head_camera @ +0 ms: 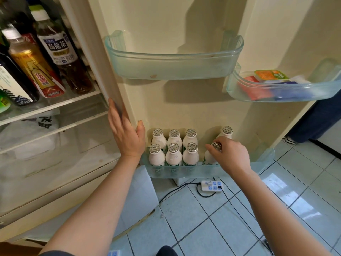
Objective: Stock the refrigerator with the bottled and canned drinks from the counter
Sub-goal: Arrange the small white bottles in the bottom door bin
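The refrigerator door stands open, and its bottom door bin (239, 169) holds several small white bottles with silver foil caps (173, 154) in two rows. My right hand (230, 154) grips the neck of one more white bottle (209, 157) standing in the bin's front row, to the right of the others. Another white bottle (227, 132) stands behind it. My left hand (125, 133) rests flat and open against the door's inner edge, just left of the bin. On the fridge shelf (55, 104) at left stand tall tea and drink bottles (60, 52).
An upper door bin (175, 58) hangs above with nothing in it. A second bin (276, 89) at right holds small packets. A white power strip (211, 185) with cords lies on the tiled floor under the door. A plastic bag sits on a lower shelf.
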Tool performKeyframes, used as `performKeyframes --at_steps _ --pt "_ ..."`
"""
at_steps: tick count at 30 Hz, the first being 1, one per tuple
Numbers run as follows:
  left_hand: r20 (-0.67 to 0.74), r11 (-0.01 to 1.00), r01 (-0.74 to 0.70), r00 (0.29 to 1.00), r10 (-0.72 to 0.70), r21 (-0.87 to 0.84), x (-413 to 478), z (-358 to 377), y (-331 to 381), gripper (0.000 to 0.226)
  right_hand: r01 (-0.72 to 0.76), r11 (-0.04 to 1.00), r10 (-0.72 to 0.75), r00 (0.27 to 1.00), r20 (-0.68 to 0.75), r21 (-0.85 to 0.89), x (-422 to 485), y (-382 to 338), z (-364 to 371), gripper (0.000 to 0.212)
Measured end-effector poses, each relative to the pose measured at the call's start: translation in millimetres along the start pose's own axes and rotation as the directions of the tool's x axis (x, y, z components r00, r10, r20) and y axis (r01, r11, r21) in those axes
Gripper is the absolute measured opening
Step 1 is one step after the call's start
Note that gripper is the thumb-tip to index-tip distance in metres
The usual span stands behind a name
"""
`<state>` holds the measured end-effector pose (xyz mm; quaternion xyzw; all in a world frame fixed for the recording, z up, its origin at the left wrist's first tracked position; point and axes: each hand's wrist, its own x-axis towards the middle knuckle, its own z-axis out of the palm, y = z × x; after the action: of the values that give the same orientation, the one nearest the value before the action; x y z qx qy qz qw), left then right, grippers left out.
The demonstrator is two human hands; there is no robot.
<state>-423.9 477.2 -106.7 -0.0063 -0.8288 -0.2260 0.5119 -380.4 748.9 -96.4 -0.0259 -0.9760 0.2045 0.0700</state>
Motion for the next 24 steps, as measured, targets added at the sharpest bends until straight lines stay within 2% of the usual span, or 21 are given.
performKeyframes --at_steps 5,11,16,19,22,24 --pt "0.001 1.0 0.002 1.0 -0.002 -0.002 1.2 -1.2 0.5 0.055 -0.031 0.997 0.031 0.999 0.005 -0.076 -2.0 -6.7 -1.1 0.037" --pt "0.006 1.0 -0.014 1.0 0.014 0.001 0.2 -0.7 -0.6 0.052 0.038 0.999 -0.038 0.987 0.156 0.002 2.5 1.8 -7.5 0.025" --pt "-0.003 1.0 -0.019 1.0 0.019 0.001 0.8 -0.9 -0.5 0.05 0.04 0.999 -0.039 0.996 0.076 -0.016 2.5 2.9 -6.1 0.043" --pt "-0.002 1.0 -0.023 1.0 0.023 -0.003 1.2 -1.1 -0.3 0.051 0.043 0.998 -0.046 0.995 0.088 0.039 1.8 6.7 -4.7 0.046" --pt "-0.002 1.0 -0.014 1.0 0.014 0.0 0.9 -1.0 -0.1 0.052 0.054 0.991 -0.074 0.983 0.166 0.119 0.9 12.0 -3.4 0.041" --pt "-0.002 1.0 -0.011 1.0 0.011 0.002 0.8 -1.0 0.4 0.052 0.038 0.989 -0.061 0.986 0.154 0.144 0.4 12.6 -0.8 0.037"
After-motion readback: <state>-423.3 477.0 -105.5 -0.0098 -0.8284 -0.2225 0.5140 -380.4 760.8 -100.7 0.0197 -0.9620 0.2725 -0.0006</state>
